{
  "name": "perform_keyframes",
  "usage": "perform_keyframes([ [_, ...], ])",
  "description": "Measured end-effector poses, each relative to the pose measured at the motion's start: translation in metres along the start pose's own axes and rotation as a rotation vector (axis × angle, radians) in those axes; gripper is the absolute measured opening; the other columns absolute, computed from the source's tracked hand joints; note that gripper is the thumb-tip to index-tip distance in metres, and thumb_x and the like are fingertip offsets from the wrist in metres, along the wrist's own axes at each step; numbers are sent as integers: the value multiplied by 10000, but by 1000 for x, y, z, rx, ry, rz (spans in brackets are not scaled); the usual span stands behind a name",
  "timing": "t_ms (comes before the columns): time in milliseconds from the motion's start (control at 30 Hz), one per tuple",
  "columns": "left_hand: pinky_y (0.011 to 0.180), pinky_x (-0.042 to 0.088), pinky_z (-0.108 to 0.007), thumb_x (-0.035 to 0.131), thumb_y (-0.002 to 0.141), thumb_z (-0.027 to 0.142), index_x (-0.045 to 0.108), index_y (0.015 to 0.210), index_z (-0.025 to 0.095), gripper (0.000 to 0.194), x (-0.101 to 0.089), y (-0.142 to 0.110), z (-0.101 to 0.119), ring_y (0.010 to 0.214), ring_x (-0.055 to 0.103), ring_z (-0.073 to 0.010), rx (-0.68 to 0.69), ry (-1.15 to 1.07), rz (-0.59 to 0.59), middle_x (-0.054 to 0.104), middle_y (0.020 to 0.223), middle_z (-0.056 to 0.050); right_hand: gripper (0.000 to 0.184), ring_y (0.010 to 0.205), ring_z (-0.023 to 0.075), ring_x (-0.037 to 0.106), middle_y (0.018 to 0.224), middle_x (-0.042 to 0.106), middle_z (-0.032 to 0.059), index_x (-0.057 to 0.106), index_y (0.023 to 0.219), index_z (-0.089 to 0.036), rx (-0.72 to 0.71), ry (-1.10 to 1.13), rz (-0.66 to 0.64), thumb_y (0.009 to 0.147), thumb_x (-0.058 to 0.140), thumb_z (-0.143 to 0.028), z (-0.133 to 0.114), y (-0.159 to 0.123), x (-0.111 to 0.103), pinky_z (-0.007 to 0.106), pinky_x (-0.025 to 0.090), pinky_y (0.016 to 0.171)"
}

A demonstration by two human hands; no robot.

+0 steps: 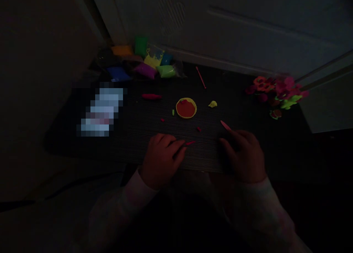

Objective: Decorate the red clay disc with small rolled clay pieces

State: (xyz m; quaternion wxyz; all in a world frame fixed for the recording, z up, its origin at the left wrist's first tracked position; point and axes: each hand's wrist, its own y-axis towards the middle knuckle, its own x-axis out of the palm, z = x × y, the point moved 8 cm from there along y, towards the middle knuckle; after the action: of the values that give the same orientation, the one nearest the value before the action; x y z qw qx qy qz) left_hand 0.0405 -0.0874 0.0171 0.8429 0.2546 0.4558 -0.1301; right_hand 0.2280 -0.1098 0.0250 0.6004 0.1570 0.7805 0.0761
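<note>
My left hand (164, 159) is near the front of the dark table, its thumb and fingertips closed on one end of a thin pinkish-red clay strip (190, 143). My right hand (245, 155) grips a pink modelling knife (225, 125), blade pointing up and left. Beyond them lies a round clay piece (186, 109), orange-red inside a yellow rim, with a small red bit on its upper part. Around it are small red clay bits (199, 129), a green bit (173, 112) and a yellow lump (212, 104). A larger red clay roll (151, 96) lies to the left.
Several bags of coloured clay (146, 70) are piled at the back left. A lit, blurred-out screen (102, 111) is on the left. Another pink tool (201, 78) lies at the back. Colourful clay shapes (278, 91) cluster at the right. A pale panel (234, 36) borders the table's back.
</note>
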Motion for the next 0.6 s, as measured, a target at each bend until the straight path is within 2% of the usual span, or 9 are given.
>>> perform_keyframes([
  [67, 678, 374, -354, 522, 778, 296, 624, 909, 189, 198, 3, 3, -1, 789, 468, -199, -36, 19, -31, 585, 804, -46, 258, 829, 204, 546, 897, 585, 96, 615, 919, -149, 19, -49, -64, 761, 510, -324, 16, 8, 3, 353, 448, 726],
  [167, 668, 359, -348, 533, 775, 296, 631, 888, 226, 165, 7, 8, -1, 800, 464, -198, -42, 11, -76, 584, 812, -28, 214, 778, 186, 573, 854, 620, 75, 622, 871, -160, 0, -79, -120, 780, 466, -275, 28, 15, 4, 324, 449, 686],
  [467, 715, 370, -344, 499, 802, 254, 639, 843, 212, 152, 12, 15, -4, 815, 464, -183, 20, -82, -153, 587, 814, -20, 196, 714, 221, 553, 757, 595, 93, 586, 806, -161, 24, -126, -78, 756, 415, -245, 54, 23, 0, 348, 410, 601],
  [533, 721, 376, -344, 501, 800, 245, 642, 846, 213, 151, 13, 15, -4, 816, 466, -181, 42, -91, -162, 589, 814, -20, 193, 702, 206, 548, 746, 577, 88, 561, 800, -162, 23, -86, -73, 773, 389, -246, 54, 20, -1, 334, 414, 596],
  [600, 720, 382, -345, 505, 798, 240, 638, 886, 219, 161, 13, 15, -4, 814, 469, -180, 66, -95, -161, 589, 822, -21, 188, 686, 178, 544, 750, 564, 68, 538, 804, -178, -7, -29, -102, 795, 365, -250, 44, 17, 0, 311, 422, 599],
])
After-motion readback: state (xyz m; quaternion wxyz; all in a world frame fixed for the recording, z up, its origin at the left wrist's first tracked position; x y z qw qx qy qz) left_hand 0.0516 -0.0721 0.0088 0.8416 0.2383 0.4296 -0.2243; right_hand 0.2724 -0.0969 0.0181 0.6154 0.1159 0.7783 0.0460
